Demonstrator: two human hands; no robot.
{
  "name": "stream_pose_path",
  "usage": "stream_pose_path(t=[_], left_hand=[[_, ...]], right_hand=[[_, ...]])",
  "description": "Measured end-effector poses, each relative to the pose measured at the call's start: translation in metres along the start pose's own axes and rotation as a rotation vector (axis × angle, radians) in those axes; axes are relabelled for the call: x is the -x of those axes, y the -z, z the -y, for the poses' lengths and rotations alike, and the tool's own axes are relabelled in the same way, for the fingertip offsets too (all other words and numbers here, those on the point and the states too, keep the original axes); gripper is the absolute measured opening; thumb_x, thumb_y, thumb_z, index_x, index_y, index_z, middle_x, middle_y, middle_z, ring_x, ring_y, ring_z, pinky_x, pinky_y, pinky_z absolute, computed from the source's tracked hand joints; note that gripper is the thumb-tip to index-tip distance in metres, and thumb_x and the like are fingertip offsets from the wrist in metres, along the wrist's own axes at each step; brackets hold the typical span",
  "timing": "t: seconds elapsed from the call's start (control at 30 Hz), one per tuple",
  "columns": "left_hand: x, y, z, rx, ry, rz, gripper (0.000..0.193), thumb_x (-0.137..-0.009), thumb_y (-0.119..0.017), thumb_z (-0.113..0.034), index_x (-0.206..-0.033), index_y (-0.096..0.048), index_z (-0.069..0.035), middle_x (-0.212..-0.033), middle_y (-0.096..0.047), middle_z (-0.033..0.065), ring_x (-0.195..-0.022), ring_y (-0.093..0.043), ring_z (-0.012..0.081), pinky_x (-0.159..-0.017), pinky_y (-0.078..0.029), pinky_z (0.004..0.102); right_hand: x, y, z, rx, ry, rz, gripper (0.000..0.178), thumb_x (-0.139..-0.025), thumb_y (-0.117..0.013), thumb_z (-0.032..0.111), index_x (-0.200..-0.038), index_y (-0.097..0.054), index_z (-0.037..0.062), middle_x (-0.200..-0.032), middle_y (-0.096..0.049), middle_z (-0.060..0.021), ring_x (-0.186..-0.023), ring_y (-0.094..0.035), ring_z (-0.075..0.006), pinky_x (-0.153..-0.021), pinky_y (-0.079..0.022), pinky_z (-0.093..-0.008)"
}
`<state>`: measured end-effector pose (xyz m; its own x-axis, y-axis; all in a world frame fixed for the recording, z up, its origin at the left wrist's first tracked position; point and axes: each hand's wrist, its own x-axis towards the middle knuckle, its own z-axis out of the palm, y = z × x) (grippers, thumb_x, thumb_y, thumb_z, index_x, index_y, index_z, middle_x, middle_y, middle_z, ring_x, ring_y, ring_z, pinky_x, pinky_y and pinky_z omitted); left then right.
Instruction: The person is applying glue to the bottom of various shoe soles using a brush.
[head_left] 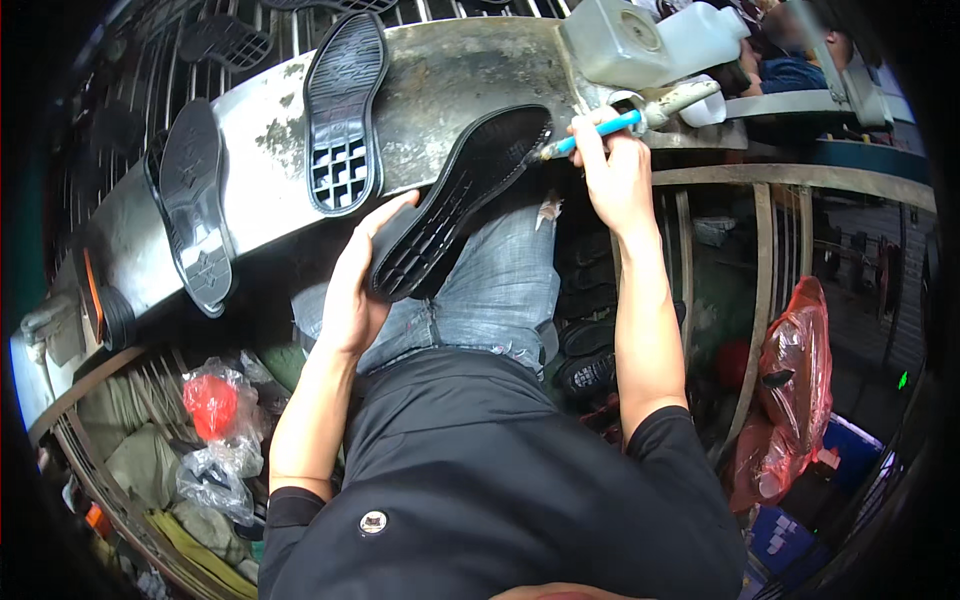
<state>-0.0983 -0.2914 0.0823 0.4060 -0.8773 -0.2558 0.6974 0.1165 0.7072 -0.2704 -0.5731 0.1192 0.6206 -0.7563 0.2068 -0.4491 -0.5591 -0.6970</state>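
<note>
My left hand (362, 275) grips a black shoe sole (462, 195) by its heel end, holding it tilted above my lap with the hollow, ribbed inner side up. In my right hand (615, 165) is a blue-handled brush (597, 133), pinched between thumb and fingers. Its bristle tip touches the rim of the sole near the toe. Another black sole (345, 110), with an open grid at its heel, lies on the metal worktable (440, 60) to the left of the held one. Farther left rests a pair of glossy soles (195, 205).
At the back right stand a cut-open translucent plastic jug (615, 40) and a white bottle (705, 38). A second, crusted brush (680, 100) lies beside a small cup (708, 108). A wooden rail (790, 175) runs along the right, with a red plastic bag (795, 370) below it.
</note>
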Motion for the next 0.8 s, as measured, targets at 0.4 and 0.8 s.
stream_pose_path(t=[0.4, 0.8], left_hand=[[-0.035, -0.043, -0.065, 0.048, 0.001, 0.052, 0.076, -0.099, -0.078, -0.029, -0.162, -0.045, -0.002, -0.155, -0.059, 0.0141, -0.14, -0.061, 0.0255, -0.121, -0.048, 0.0425], [-0.27, -0.051, -0.101, 0.011, -0.006, 0.106, 0.062, -0.1, -0.068, -0.003, -0.159, -0.048, -0.011, -0.13, -0.069, 0.0036, -0.12, -0.063, 0.0158, -0.107, -0.045, 0.0379]], right_hand=[[0.016, -0.033, 0.036, -0.276, 0.413, -0.273, 0.017, -0.109, -0.067, 0.012, -0.117, -0.069, -0.0027, -0.103, -0.074, -0.0116, -0.091, -0.074, -0.02, -0.083, -0.06, -0.0347], [-0.038, -0.109, -0.001, -0.076, 0.404, -0.332, 0.039, -0.097, -0.078, 0.019, -0.13, -0.067, 0.003, -0.112, -0.066, -0.0159, -0.107, -0.066, -0.0373, -0.098, -0.052, -0.0492]])
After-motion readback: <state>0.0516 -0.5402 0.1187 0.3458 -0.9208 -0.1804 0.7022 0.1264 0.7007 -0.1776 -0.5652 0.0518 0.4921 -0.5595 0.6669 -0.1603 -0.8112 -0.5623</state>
